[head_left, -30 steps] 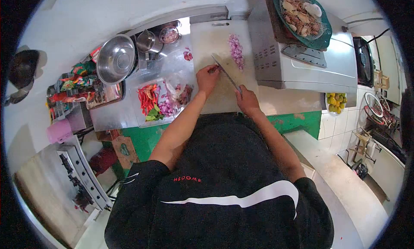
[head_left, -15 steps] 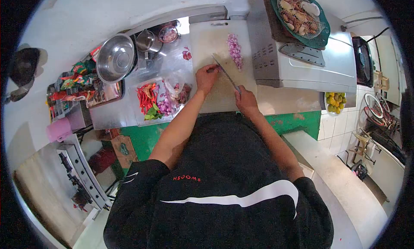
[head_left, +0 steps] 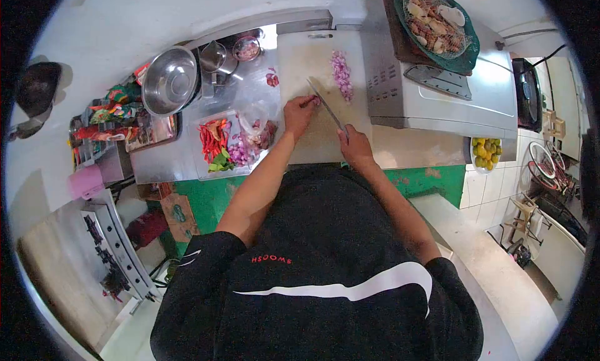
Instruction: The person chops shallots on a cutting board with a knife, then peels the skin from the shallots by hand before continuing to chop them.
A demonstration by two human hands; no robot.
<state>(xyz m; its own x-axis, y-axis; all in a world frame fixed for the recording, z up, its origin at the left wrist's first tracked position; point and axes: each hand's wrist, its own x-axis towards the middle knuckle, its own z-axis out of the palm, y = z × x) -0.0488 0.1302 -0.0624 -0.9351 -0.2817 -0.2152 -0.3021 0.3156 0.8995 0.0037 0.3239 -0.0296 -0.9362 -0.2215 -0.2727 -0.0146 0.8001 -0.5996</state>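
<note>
My right hand (head_left: 356,146) is closed around the handle of a knife (head_left: 326,106), its blade slanting up and left over the white cutting board (head_left: 303,58). Close to the blade's left side, my left hand (head_left: 299,115) pinches a small purple shallot (head_left: 316,101) against the board. Its fingers cover most of the shallot. Farther up the board lies a row of chopped shallots (head_left: 341,75). Purple peelings (head_left: 272,78) sit on the steel counter just left of the board.
A clear tray (head_left: 203,168) of red chillies (head_left: 212,139), shallots and green leaves stands left. Behind it are a steel bowl (head_left: 169,83) and a small bowl (head_left: 246,48). A metal appliance (head_left: 437,105) borders the board's right, with a plate of green-yellow citrus fruit (head_left: 486,153) beyond.
Both hands and the knife hold nearly the same place. The view has shifted very slightly, and nothing has been let go or picked up.
</note>
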